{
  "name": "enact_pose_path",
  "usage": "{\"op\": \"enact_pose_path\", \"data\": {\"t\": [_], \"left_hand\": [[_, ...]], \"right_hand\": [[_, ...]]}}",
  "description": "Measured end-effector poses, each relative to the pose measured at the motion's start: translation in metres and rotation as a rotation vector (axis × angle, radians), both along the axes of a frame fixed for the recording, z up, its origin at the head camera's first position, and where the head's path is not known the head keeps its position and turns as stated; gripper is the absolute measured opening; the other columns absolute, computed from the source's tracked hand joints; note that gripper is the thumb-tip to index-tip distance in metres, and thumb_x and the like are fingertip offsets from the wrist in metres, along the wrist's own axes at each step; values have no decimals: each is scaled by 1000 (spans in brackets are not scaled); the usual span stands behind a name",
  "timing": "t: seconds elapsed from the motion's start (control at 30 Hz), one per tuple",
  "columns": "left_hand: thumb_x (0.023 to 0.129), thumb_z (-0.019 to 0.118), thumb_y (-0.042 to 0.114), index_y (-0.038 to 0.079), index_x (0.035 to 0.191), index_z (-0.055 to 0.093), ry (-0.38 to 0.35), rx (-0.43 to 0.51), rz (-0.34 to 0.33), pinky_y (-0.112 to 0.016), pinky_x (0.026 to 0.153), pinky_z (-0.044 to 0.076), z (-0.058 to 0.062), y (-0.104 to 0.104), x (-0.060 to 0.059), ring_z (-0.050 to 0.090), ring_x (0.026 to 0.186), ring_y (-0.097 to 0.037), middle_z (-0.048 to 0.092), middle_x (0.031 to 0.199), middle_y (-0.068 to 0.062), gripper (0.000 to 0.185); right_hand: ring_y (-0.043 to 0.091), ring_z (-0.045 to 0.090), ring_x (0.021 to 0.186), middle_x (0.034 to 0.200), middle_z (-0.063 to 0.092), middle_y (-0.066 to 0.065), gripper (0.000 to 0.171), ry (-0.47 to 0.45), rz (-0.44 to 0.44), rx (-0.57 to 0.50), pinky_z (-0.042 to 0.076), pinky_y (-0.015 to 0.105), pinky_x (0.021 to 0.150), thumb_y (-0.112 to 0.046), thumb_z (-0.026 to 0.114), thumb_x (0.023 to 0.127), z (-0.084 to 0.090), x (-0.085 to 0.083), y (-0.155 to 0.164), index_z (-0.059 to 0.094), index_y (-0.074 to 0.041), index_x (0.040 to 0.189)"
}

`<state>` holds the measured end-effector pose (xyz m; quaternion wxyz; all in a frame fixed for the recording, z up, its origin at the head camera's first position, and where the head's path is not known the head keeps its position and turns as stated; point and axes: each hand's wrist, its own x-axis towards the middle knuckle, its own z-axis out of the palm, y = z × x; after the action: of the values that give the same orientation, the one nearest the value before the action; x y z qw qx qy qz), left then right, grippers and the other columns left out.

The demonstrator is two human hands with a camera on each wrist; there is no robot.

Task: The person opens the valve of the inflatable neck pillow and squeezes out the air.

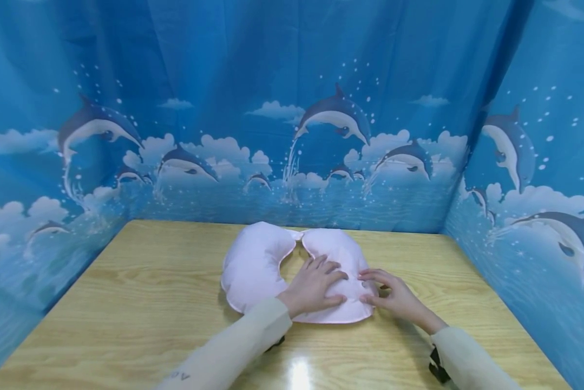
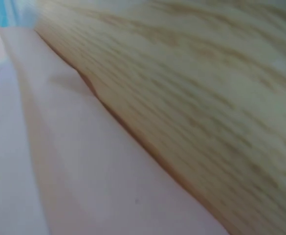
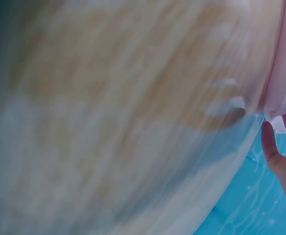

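Head: we've a pillow (image 1: 253,265) on the desk (image 1: 140,292), reaching toward its far edge; left grip (image 1: 313,285) spread on top, right grip (image 1: 394,297) curled on the pillow's side. We'd call it shaping; next wants even pressure. Left wrist: pillow along desk. Right wrist: right grip at pillow's edge.

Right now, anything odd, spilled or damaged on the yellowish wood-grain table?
Nothing stands out: the pale-pink U-shaped pillow lies on the table, no spill or tear visible. Its grey spot by the bare right hand is too small to identify.
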<state>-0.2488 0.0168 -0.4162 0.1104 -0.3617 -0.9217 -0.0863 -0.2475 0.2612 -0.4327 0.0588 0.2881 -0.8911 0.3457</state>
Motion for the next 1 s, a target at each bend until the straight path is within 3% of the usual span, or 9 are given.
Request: {"op": "enact_pose_path", "data": {"t": [0.4,0.73,1.0], "left_hand": [[88,40,61,34,120,55,40,-2,79,-54,107,25,-7,10,1,39,129,-28,53,126,3,44],[90,44,53,38,121,55,59,-37,91,-55,107,26,-8,13,3,38,128,-26,52,126,3,36],[90,45,51,39,117,57,44,-38,105,-55,107,25,-12,15,0,38,128,-25,52,126,5,32]], "right_hand": [[27,53,111,123,58,11,37,-105,14,-38,51,37,78,-24,72,77,0,-1,5,62,-14,111],[38,54,106,117,59,20,31,-39,9,0,53,44,77,-7,73,74,13,9,-6,65,-2,103],[31,56,108,115,62,9,29,1,9,9,51,31,81,-22,73,76,-6,-4,1,67,-13,103]]}}
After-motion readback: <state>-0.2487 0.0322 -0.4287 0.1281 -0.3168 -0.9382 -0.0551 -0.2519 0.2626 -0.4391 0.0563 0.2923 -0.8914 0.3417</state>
